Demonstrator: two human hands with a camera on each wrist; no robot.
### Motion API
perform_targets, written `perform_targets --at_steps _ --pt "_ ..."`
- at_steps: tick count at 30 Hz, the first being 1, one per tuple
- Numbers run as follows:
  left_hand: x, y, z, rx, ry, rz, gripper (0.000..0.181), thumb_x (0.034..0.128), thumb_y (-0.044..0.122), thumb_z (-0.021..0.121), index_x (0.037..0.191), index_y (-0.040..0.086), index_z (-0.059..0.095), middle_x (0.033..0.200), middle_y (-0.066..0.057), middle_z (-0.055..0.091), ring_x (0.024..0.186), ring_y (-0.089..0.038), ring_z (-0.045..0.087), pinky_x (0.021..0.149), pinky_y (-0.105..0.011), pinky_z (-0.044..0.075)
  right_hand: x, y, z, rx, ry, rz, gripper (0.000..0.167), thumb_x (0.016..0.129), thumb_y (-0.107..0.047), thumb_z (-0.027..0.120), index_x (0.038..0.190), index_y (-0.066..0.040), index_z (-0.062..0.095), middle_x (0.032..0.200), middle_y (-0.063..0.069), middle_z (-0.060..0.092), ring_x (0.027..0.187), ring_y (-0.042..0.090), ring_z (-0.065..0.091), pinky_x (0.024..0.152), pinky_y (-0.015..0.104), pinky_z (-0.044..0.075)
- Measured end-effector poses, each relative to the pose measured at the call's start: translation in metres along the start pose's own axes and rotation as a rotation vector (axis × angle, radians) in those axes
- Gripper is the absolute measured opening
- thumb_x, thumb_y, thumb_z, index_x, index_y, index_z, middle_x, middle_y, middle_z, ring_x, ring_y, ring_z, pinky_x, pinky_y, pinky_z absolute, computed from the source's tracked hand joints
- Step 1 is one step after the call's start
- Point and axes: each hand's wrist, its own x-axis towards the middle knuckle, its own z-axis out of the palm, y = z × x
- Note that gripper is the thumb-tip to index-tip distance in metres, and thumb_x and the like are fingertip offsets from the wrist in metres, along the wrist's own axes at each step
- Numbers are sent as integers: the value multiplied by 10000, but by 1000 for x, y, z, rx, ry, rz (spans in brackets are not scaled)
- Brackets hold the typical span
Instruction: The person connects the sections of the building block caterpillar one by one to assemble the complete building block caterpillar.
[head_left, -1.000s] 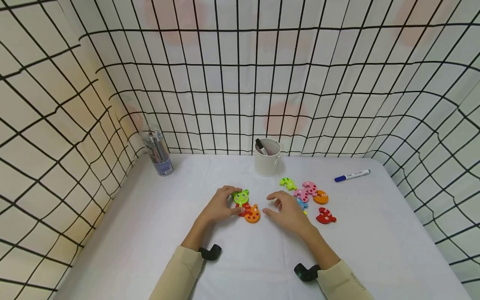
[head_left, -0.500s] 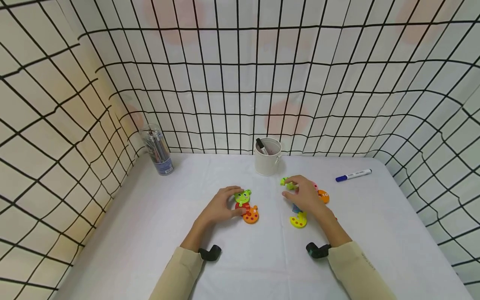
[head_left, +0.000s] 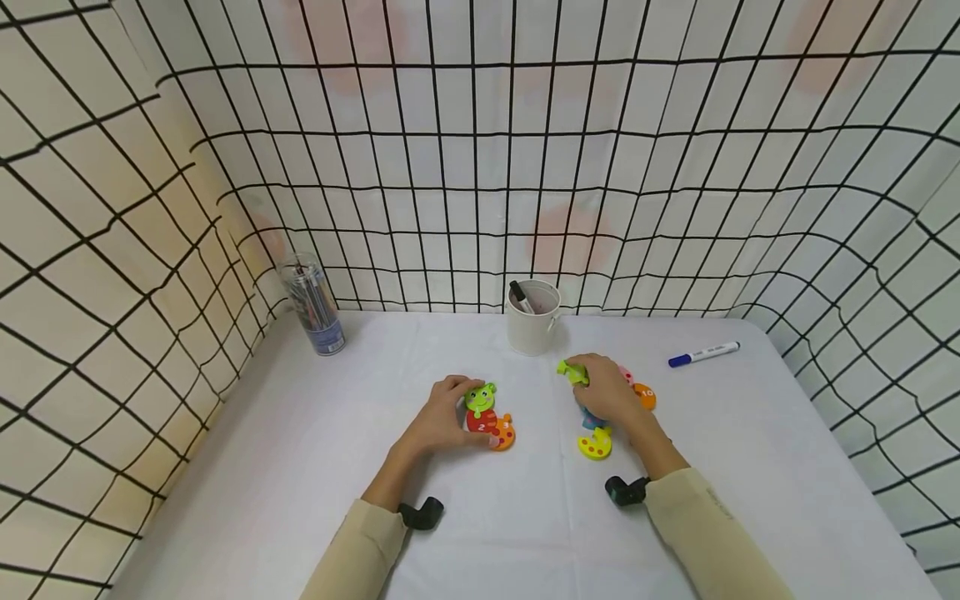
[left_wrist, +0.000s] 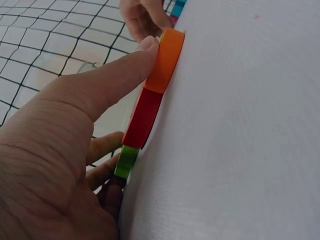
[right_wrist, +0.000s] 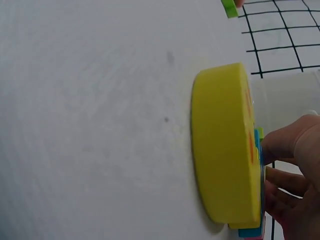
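Observation:
My left hand (head_left: 441, 414) frames a row of joined caterpillar puzzle pieces: a green smiling head (head_left: 480, 400), a red piece numbered 2 (head_left: 480, 422) and an orange spotted piece (head_left: 504, 433). Its fingertips lie at the head, and the thumb presses the orange piece (left_wrist: 166, 60) in the left wrist view. My right hand (head_left: 606, 390) pinches a green puzzle piece (head_left: 573, 372) lying on the table, partly covering it. Under and beside that hand show a blue piece (head_left: 592, 419), a yellow spotted piece (head_left: 595, 443), a pink piece (head_left: 626, 374) and an orange piece numbered 10 (head_left: 645, 397).
Behind the pieces stands a white bucket (head_left: 532, 321) with a black-capped marker (head_left: 521, 296) in it. A clear jar of pencils (head_left: 313, 307) is at the back left. A blue-capped marker (head_left: 703, 354) lies at the right. Grid-patterned cloth (head_left: 480, 167) surrounds the table.
My right hand has moved from near the middle out to the right and back, onto the green piece, uncovering the yellow one. The left thumb has slid down onto the orange piece.

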Motion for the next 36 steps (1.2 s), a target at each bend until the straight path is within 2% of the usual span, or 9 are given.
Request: perform_targets --at_steps 3,8,15,23,31,36 --pt "-1 -1 1 4 -3 2 907 704 526 896 1485 237 535 1536 -73 461 1431 -307 380 1135 -583 435 -2 0 2 11 11 12 474 954 -94 617 1425 -44 593 1462 210 560 1279 390 533 1142 594 423" --pt "-1 -3 1 10 -4 14 913 703 541 900 1487 259 527 1557 -43 466 1455 -295 362 1156 -582 408 -7 3 4 53 44 16 459 983 -153 671 1426 -65 591 1359 174 602 1092 308 557 1012 499 527" --pt "-1 -3 1 11 -6 18 913 708 545 899 1488 249 528 1559 -47 471 1465 -302 356 1163 -582 400 -18 -2 0 97 103 63 483 973 -203 707 1432 -114 587 1284 148 619 1069 289 569 943 459 551" --pt "0 -6 3 -17 11 14 918 678 541 920 1469 254 553 1534 -16 496 1435 -272 397 1162 -562 411 -33 -13 -3 97 141 -26 449 931 -211 757 1356 -115 647 1185 134 672 967 261 599 824 380 564" --pt "0 -5 2 -39 24 13 892 676 528 928 1447 248 575 1533 -41 494 1450 -285 410 1180 -565 391 -46 -27 10 160 138 -96 401 886 -211 800 1266 -154 685 1126 41 681 1027 228 623 933 443 586" --pt "0 -4 1 -32 23 7 873 688 509 929 1446 253 580 1552 -44 477 1460 -290 412 1186 -566 383 -49 -37 22 166 108 -128 390 878 -209 805 1249 -177 689 1117 0 687 1030 205 624 935 423 589"
